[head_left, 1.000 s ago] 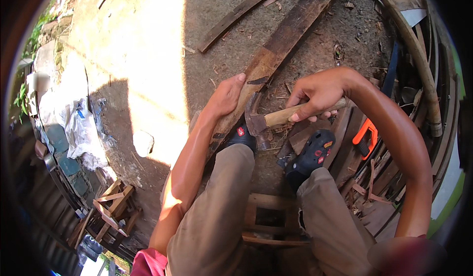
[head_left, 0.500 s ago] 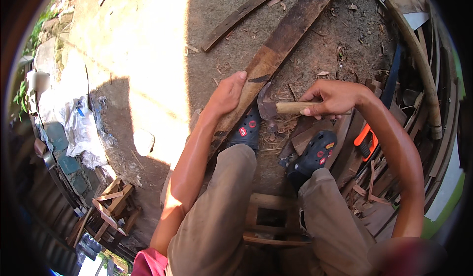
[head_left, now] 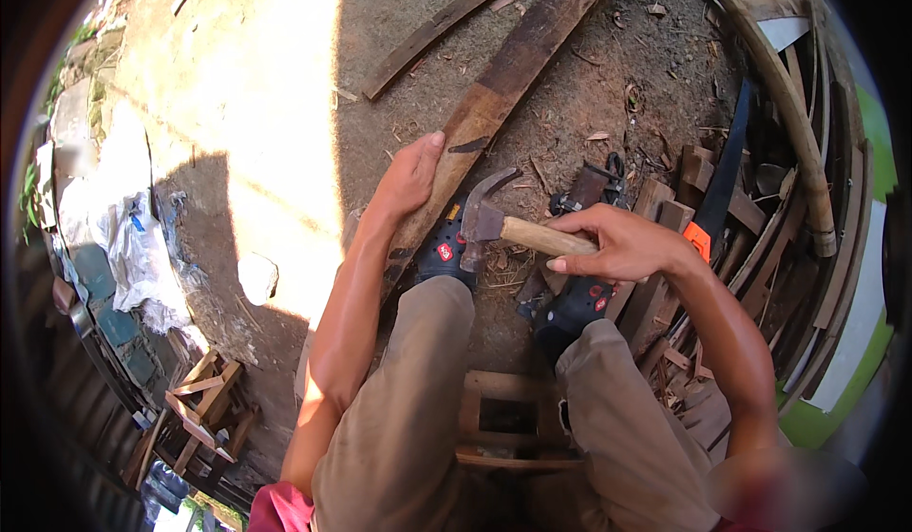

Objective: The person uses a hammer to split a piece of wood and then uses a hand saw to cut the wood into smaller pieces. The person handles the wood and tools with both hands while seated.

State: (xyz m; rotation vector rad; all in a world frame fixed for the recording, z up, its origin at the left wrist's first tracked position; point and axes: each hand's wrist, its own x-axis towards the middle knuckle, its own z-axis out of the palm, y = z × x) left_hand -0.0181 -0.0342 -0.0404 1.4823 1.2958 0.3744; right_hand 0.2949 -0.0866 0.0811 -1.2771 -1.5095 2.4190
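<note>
A long brown wooden plank (head_left: 518, 66) slants from beside my left leg up toward the far middle. My left hand (head_left: 410, 176) is closed over its left edge, with the thumb lying along the top. In my right hand (head_left: 622, 244) is a claw hammer (head_left: 541, 236), gripped by its pale wooden handle. Its dark rusty head points left, with the claw toward the far side, and is held above my left shoe (head_left: 443, 247), just right of the plank.
A narrow board (head_left: 446, 24) lies left of the plank. On the right, a handsaw (head_left: 730, 166) with an orange handle rests among several wood offcuts (head_left: 655, 294). A bent pole (head_left: 788, 104) stands beyond them. White plastic sacks (head_left: 133, 256) and a small wooden frame (head_left: 214, 394) are on the left.
The hammer has swung, so its head now sits left of where it was and its claw shows clearly. My left hand stays on the plank. The whole view has shifted slightly.
</note>
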